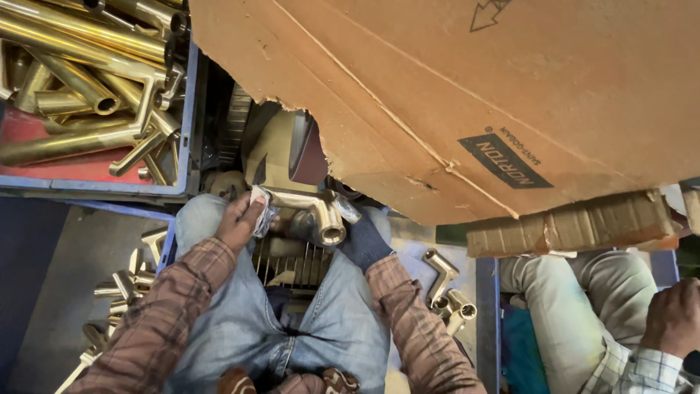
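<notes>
Here, a polished brass T-shaped pipe fitting sits above the person's lap, just below the torn edge of a big cardboard sheet. The left hand, bare, closes around the fitting's left end with a scrap of crinkled wrap pressed against it. The right hand, in a dark glove, grips the fitting's right end. Upper left of the fitting, a blue crate holds brass tube frames. Lower right of it, loose brass elbows lie. Far right, another person's hand rests on a knee.
</notes>
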